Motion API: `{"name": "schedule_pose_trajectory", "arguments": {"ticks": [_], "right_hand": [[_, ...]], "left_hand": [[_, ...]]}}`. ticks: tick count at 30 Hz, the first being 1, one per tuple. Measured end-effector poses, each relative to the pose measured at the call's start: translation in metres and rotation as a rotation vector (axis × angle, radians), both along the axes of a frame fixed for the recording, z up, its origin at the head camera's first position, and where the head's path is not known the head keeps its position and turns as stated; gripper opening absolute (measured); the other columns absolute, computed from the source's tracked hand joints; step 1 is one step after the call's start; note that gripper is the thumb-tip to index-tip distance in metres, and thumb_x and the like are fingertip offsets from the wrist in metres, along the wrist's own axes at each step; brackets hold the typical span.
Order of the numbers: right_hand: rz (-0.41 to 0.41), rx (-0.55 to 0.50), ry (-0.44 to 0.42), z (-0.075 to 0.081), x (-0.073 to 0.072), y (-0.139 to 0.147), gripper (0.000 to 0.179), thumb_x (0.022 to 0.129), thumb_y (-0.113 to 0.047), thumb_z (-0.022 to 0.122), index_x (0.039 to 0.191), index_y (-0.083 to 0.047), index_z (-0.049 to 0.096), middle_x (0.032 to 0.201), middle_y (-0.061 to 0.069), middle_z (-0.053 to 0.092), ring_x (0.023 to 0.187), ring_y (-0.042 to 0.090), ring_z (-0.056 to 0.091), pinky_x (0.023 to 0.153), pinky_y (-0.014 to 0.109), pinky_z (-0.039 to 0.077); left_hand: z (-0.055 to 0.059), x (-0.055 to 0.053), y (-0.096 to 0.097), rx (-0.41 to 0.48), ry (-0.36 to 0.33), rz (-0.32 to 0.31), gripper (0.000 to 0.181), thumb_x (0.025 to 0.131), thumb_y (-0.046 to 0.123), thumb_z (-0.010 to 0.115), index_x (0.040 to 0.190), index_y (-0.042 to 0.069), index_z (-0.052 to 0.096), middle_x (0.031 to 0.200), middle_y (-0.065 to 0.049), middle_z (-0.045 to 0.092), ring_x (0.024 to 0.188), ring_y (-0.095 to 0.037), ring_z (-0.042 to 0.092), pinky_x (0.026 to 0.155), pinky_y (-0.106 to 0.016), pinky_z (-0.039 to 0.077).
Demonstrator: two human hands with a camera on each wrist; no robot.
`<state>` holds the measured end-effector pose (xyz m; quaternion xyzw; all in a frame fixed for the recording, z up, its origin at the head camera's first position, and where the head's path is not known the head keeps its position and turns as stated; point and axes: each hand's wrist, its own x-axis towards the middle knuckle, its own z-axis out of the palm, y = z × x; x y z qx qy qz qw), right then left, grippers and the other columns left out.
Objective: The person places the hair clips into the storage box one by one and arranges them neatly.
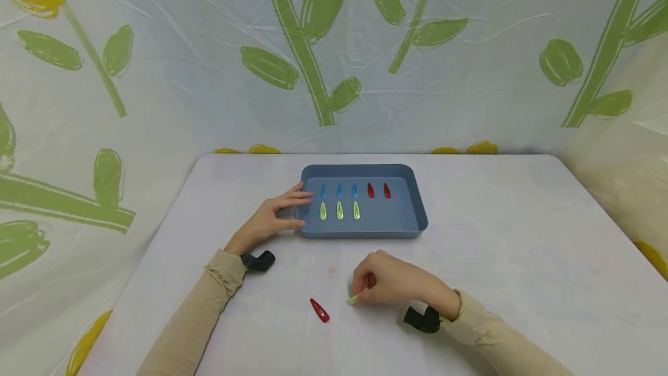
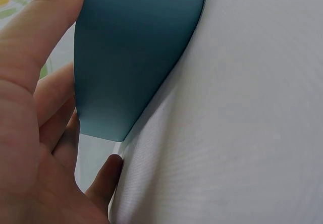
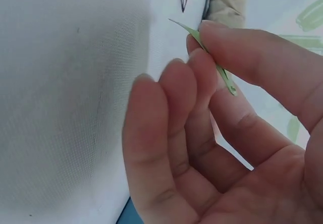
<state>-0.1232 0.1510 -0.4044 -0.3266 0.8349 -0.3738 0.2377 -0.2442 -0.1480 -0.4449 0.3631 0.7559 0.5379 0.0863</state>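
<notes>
A blue-grey tray (image 1: 381, 226) lies on the table. My left hand (image 1: 268, 219) rests at its left end, fingers spread fairly straight over the rim and thumb by the near left corner. From the left wrist, the tray's outer wall (image 2: 136, 57) shows against that hand. Low over the table in front of the tray, my right hand (image 1: 394, 280) pinches a light green hair clip (image 3: 222, 75) between thumb and fingertips, its other fingers bent. Just left of this hand a red hair clip (image 1: 320, 311) lies on the table.
Inside the tray, blue hair clips (image 1: 339, 191) and red hair clips (image 1: 387, 191) form the back row, with green hair clips (image 1: 340, 210) in front. The white table (image 1: 501, 237) meets a hanging sheet (image 1: 209, 74) printed with flowers. Each wrist wears a black camera mount (image 1: 258, 260).
</notes>
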Motion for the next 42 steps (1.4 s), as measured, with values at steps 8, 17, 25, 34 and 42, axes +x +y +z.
{"name": "schedule_pose_trajectory", "arguments": {"ticks": [8, 17, 25, 34, 42], "right_hand": [[-0.036, -0.030, 0.004, 0.000, -0.002, 0.001, 0.019, 0.077, 0.002, 0.074, 0.070, -0.015, 0.068, 0.069, -0.013, 0.060, 0.063, 0.002, 0.053, 0.058, 0.020, 0.047], [-0.058, -0.066, -0.034, 0.002, -0.001, 0.001, 0.022, 0.075, 0.007, 0.067, 0.063, -0.011, 0.062, 0.080, -0.007, 0.071, 0.072, 0.005, 0.059, 0.063, 0.023, 0.050], [-0.061, -0.078, -0.059, 0.004, 0.000, -0.001, 0.025, 0.074, 0.009, 0.066, 0.061, -0.009, 0.057, 0.079, -0.002, 0.072, 0.072, 0.006, 0.062, 0.060, 0.021, 0.046], [-0.064, -0.090, -0.042, 0.004, -0.002, 0.000, 0.022, 0.074, 0.010, 0.060, 0.064, -0.009, 0.056, 0.077, -0.003, 0.073, 0.068, 0.006, 0.062, 0.056, 0.019, 0.042], [-0.070, -0.091, 0.000, 0.001, -0.009, 0.005, 0.021, 0.079, 0.005, 0.066, 0.068, -0.013, 0.063, 0.075, -0.007, 0.072, 0.062, 0.007, 0.059, 0.056, 0.021, 0.046]], "left_hand": [[0.000, -0.001, -0.001, -0.015, 0.002, 0.002, 0.054, 0.086, 0.005, 0.077, 0.135, -0.007, 0.057, 0.152, -0.018, 0.042, 0.152, -0.027, 0.012, 0.120, -0.052, 0.016], [0.000, -0.001, 0.000, -0.011, 0.014, 0.001, 0.053, 0.086, 0.004, 0.077, 0.135, -0.007, 0.057, 0.152, -0.018, 0.043, 0.151, -0.029, 0.013, 0.119, -0.055, 0.016], [-0.001, -0.001, 0.000, -0.007, 0.009, 0.004, 0.053, 0.086, 0.004, 0.077, 0.134, -0.007, 0.058, 0.151, -0.019, 0.043, 0.151, -0.029, 0.013, 0.119, -0.054, 0.015], [-0.026, -0.017, -0.004, -0.002, 0.022, 0.011, 0.055, 0.085, 0.003, 0.078, 0.136, 0.000, 0.059, 0.153, -0.011, 0.043, 0.152, -0.020, 0.013, 0.120, -0.052, 0.017], [-0.028, -0.019, -0.005, 0.007, 0.023, -0.001, 0.055, 0.085, 0.011, 0.079, 0.137, 0.003, 0.060, 0.153, -0.004, 0.045, 0.151, -0.013, 0.014, 0.120, -0.047, 0.019]]}}
